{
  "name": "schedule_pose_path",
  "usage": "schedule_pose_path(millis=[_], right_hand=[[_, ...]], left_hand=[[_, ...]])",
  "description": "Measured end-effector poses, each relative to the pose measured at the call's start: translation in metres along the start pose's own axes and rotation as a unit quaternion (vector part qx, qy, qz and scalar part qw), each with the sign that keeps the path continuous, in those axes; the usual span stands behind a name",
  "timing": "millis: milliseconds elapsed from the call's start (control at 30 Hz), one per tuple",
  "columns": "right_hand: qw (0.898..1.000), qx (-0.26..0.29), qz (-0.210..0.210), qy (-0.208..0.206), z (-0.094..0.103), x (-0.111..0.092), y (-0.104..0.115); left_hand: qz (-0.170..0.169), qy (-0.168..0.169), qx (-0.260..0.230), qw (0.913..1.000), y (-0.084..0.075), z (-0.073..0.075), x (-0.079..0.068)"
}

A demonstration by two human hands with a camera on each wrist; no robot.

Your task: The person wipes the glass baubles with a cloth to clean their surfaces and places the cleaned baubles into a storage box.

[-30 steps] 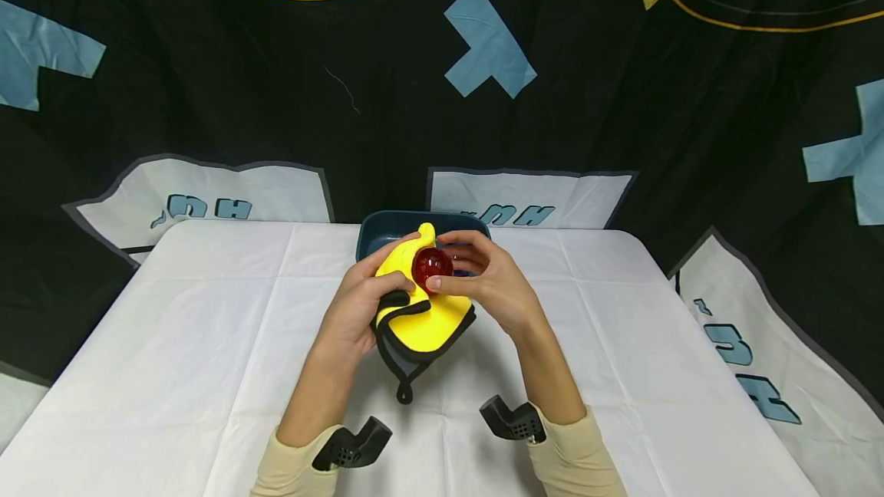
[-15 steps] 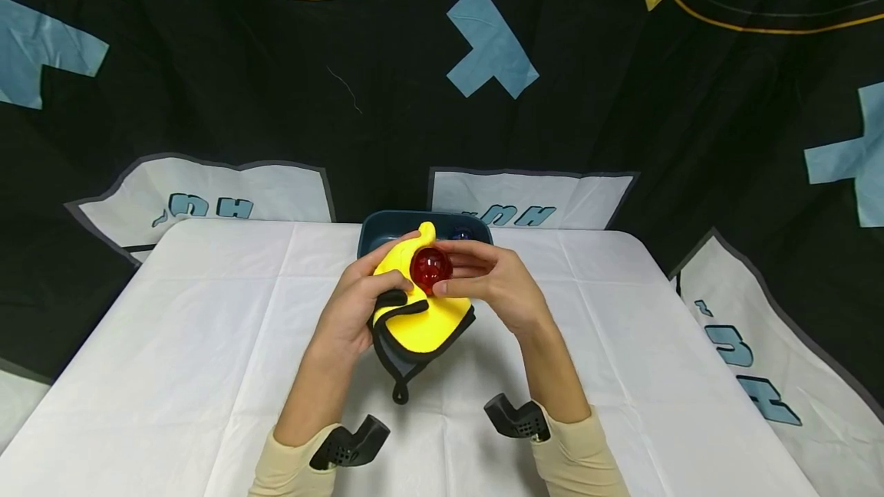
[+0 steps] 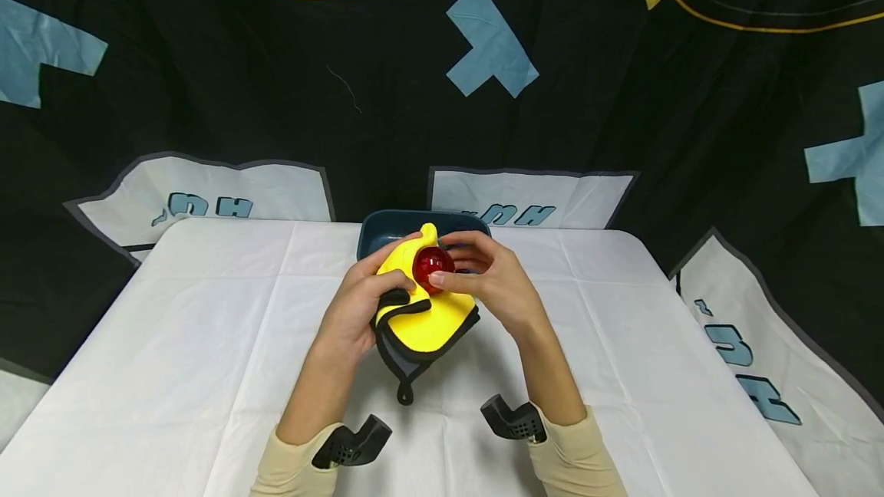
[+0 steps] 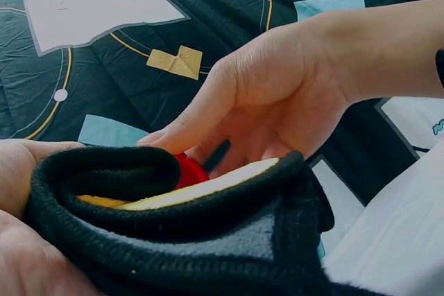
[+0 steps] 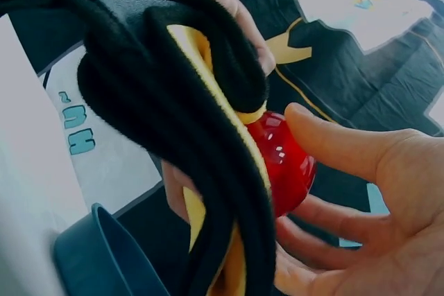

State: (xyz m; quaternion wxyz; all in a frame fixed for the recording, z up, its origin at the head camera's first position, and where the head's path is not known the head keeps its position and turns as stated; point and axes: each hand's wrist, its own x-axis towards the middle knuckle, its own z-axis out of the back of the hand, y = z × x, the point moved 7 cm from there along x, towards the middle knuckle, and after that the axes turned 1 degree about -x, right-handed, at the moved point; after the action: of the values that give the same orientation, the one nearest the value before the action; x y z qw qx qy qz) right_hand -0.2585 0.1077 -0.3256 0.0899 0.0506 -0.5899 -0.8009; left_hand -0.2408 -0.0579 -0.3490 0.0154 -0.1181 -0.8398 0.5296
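Observation:
A yellow-and-grey cloth [image 3: 431, 324] with thick black edging and a loop at its lower corner hangs folded above the table. My left hand [image 3: 354, 309] grips it from the left, thumb in front and fingers mostly hidden behind. Against the yellow side sits a shiny, see-through red ball [image 3: 433, 270]. My right hand [image 3: 500, 286] holds that ball between thumb and fingers from the right. In the right wrist view, the ball [image 5: 281, 164] is partly covered by the cloth's fold, with the right thumb [image 5: 333, 140] at its upper side. Only a sliver of red shows in the left wrist view.
Behind the hands, a dark blue bin [image 3: 376, 232] stands at the table's far edge, its inside largely hidden. A white cloth covers the table [image 3: 207, 359]. A black patterned curtain [image 3: 276, 98] hangs beyond it.
The right fingers and thumb shift back and forth around the red ball, which turns slightly against the cloth. A dark blue round thing glimpsed in the bin half a second ago is now covered.

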Motion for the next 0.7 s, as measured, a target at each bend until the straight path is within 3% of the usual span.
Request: schedule_pose_path(millis=[300,700], right_hand=[[0.997,0.033,0.033,0.069,-0.0004,-0.0026,0.0046],[1.0,0.004,-0.022,-0.015,0.0012,-0.0011,-0.0022]], left_hand=[[0.002,-0.008,0.007,0.9999,-0.0009,0.0023,-0.0006],[0.005,-0.003,0.001,1.0,-0.0013,0.0015,-0.0017]])
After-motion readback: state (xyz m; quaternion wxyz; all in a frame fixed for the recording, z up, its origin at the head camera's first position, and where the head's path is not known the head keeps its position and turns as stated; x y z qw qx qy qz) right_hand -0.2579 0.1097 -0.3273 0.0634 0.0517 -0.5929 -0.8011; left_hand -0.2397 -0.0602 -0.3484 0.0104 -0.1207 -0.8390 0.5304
